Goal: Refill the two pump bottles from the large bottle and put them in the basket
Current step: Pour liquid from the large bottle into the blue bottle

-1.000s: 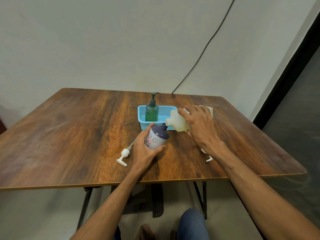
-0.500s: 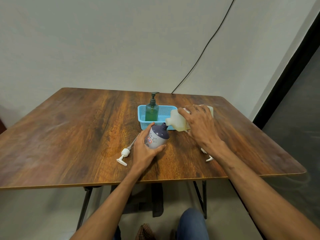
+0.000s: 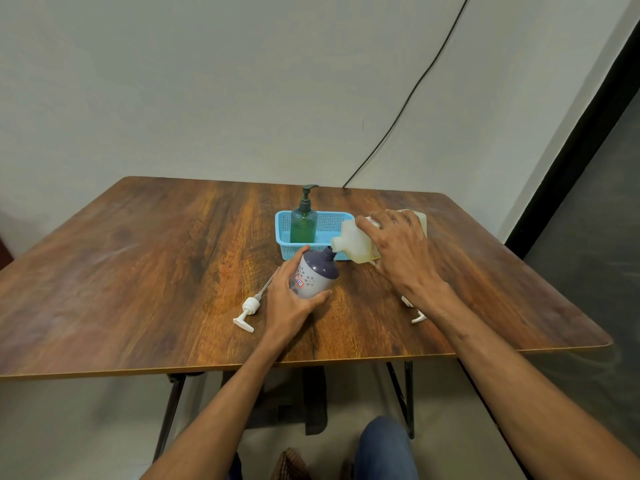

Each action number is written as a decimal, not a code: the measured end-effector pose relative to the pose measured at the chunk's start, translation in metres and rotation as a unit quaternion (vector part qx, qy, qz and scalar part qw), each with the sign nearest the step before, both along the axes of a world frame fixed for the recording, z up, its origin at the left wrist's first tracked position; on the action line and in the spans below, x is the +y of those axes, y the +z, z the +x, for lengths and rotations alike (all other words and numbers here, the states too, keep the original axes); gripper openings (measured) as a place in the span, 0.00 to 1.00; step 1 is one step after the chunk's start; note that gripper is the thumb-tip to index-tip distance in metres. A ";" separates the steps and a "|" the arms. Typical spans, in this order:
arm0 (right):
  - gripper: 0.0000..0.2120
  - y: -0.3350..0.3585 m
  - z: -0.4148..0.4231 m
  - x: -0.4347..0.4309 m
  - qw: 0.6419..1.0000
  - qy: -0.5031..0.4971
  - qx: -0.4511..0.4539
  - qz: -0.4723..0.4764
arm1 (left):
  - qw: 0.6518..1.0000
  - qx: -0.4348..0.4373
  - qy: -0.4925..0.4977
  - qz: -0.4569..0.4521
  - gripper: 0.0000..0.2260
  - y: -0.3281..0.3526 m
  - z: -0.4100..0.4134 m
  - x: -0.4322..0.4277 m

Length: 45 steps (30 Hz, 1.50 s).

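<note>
Just right of the frame's centre, the right hand (image 3: 398,252) is wrapped over the large bottle (image 3: 356,242), a pale translucent jug tipped on its side with its long axis running left to right and its spout pointing left. That spout meets the open neck of the purple pump bottle (image 3: 317,273), which the left hand (image 3: 289,299) grips round the body, leaning it up and to the right toward the jug. The whole pour turns on that mouth-to-mouth line: the two openings touch or very nearly do, and I cannot tell whether liquid is flowing. Directly behind them stands the blue basket (image 3: 332,221), with the green pump bottle (image 3: 303,223) upright in its left half, pump fitted. A white pump head (image 3: 250,306) with its tube lies on the wooden table (image 3: 138,271), just left of the left hand. A second white piece (image 3: 417,318) peeks out beside the right wrist. The basket's front wall sits close behind the spout.
</note>
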State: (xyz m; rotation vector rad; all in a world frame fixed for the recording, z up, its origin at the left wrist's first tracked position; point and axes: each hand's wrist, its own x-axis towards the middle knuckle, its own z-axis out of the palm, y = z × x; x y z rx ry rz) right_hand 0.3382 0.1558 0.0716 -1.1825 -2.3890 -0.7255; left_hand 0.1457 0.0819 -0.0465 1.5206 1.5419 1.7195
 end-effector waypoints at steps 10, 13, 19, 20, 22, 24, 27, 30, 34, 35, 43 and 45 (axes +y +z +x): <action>0.37 -0.001 0.000 -0.001 1.000 0.008 0.012 0.003 | 1.000 -0.005 -0.004 0.001 0.40 0.000 0.000 -0.001; 0.38 -0.002 -0.001 0.000 1.000 0.007 0.013 0.003 | 1.000 -0.005 -0.006 0.001 0.40 0.000 0.000 -0.001; 0.38 0.000 -0.001 0.000 1.000 0.005 0.007 0.003 | 1.000 -0.009 -0.003 -0.004 0.41 0.000 0.000 -0.001; 0.38 0.000 -0.001 0.000 1.000 0.005 0.006 0.003 | 1.000 -0.009 -0.002 -0.005 0.41 0.000 0.000 -0.001; 0.38 -0.001 -0.001 0.000 1.000 0.005 0.008 0.001 | 1.000 -0.008 -0.003 -0.007 0.41 0.000 0.000 -0.001; 0.38 -0.001 -0.001 -0.001 1.000 0.004 0.009 0.001 | 1.000 -0.005 -0.004 -0.008 0.41 0.001 0.000 -0.002; 0.38 0.000 -0.001 0.000 1.000 0.005 0.009 0.000 | 1.000 -0.006 -0.005 -0.007 0.41 0.001 0.000 -0.002; 0.38 0.000 0.000 0.001 1.000 0.003 0.000 0.007 | 1.000 -0.003 -0.002 -0.001 0.41 0.002 0.000 -0.003; 0.38 0.000 0.000 0.001 1.000 0.004 0.000 0.013 | 1.000 -0.001 -0.003 0.001 0.41 0.002 0.001 -0.003; 0.38 0.000 0.000 0.001 1.000 0.005 0.000 0.012 | 1.000 -0.001 -0.003 0.000 0.41 0.002 0.001 -0.003; 0.38 0.000 0.000 0.001 1.000 0.009 0.004 0.010 | 1.000 0.003 0.001 0.002 0.41 0.002 0.000 -0.003; 0.37 0.000 0.000 0.001 1.000 0.007 0.002 0.011 | 1.000 0.002 0.000 0.000 0.41 0.002 0.000 -0.003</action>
